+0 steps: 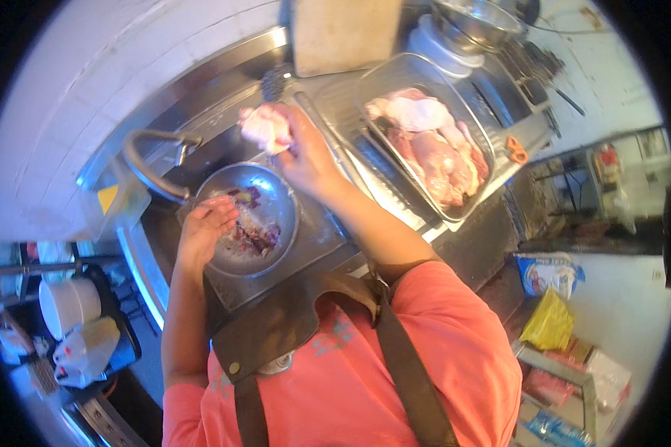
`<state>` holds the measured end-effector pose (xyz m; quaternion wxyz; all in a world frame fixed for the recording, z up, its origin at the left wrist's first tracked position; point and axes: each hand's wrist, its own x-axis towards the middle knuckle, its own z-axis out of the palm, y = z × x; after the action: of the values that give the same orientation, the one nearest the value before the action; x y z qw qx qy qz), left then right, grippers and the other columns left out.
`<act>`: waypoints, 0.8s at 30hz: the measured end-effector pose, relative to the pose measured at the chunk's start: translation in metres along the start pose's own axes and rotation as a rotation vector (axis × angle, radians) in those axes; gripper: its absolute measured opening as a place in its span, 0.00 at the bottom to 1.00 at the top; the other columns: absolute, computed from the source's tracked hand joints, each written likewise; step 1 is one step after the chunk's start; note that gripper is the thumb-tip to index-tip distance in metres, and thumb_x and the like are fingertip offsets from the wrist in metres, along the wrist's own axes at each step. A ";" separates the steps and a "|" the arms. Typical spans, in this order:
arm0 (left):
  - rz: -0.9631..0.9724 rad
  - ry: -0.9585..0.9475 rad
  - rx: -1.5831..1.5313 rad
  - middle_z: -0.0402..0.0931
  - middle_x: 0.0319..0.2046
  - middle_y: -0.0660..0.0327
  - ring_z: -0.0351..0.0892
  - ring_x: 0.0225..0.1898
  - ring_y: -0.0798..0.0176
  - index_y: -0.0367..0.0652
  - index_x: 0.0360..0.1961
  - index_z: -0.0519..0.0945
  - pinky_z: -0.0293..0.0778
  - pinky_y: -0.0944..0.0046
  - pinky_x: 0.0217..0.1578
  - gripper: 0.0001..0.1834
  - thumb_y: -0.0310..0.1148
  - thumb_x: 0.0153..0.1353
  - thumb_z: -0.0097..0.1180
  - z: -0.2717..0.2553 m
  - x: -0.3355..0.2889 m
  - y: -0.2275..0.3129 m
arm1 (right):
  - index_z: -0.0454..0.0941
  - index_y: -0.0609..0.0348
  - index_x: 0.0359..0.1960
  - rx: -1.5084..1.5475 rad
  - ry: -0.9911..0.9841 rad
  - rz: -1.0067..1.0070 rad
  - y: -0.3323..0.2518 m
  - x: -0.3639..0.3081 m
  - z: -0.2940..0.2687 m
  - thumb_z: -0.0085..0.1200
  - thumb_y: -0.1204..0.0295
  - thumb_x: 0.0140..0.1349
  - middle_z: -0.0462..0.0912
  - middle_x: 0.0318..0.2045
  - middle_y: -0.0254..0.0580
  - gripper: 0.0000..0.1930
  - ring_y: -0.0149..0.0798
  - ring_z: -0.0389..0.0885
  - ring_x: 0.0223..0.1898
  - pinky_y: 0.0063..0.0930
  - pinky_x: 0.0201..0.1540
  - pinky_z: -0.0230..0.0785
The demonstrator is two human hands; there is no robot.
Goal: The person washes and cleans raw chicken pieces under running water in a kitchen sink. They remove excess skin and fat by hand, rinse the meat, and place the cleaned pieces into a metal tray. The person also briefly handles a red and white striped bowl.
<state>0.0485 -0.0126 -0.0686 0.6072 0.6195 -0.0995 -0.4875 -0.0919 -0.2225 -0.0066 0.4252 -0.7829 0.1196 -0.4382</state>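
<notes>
My right hand (308, 153) is closed around a pale piece of raw chicken (265, 128), raised beyond the far rim of a round metal bowl (289, 227). Over the bowl's left side is my left hand (211, 223), fingers stretched out and nothing visible in them. Dark red and yellowish scraps (257, 238) lie at the bottom of the bowl, which stands at the sink. To the right, a clear rectangular tray (402, 160) holds several pieces of raw chicken (434, 153) with skin on.
A curved tap (143, 175) reaches in from the left. Behind the sink lie a dark scrubber (274, 83) and an upright cutting board (347, 37). Orange-handled scissors (516, 150) rest right of the tray. Metal bowls (477, 26) stand at the far right.
</notes>
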 end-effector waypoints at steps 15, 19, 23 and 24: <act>0.029 -0.143 0.352 0.75 0.28 0.63 0.72 0.24 0.72 0.38 0.39 0.75 0.68 0.74 0.23 0.11 0.34 0.60 0.58 0.003 0.027 0.033 | 0.73 0.64 0.45 -0.481 -0.092 -0.093 0.030 -0.017 -0.063 0.62 0.74 0.50 0.77 0.40 0.51 0.20 0.51 0.76 0.44 0.41 0.48 0.70; 0.092 0.149 0.367 0.73 0.23 0.65 0.70 0.20 0.70 0.39 0.36 0.76 0.66 0.71 0.17 0.10 0.35 0.62 0.57 -0.060 0.072 0.015 | 0.74 0.64 0.42 0.917 -0.504 1.023 0.010 -0.051 0.066 0.53 0.71 0.63 0.79 0.34 0.43 0.10 0.31 0.79 0.32 0.24 0.33 0.73; 0.032 0.338 -0.033 0.73 0.32 0.60 0.73 0.29 0.66 0.42 0.41 0.73 0.71 0.67 0.26 0.14 0.39 0.61 0.58 -0.082 0.109 0.023 | 0.75 0.60 0.39 1.057 -0.590 1.262 0.011 -0.049 0.116 0.48 0.70 0.67 0.76 0.21 0.33 0.07 0.23 0.72 0.20 0.18 0.22 0.65; 0.019 0.380 -0.129 0.73 0.35 0.59 0.73 0.31 0.65 0.43 0.43 0.72 0.72 0.66 0.28 0.15 0.40 0.61 0.58 -0.078 0.115 0.021 | 0.75 0.60 0.38 1.113 -0.631 1.251 0.015 -0.048 0.118 0.47 0.69 0.67 0.74 0.19 0.31 0.08 0.22 0.69 0.18 0.17 0.21 0.63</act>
<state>0.1727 -0.0483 -0.1231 0.6582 0.6591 0.0425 -0.3613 -0.0242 -0.1386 -0.0765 0.9177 -0.3390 0.1723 0.1152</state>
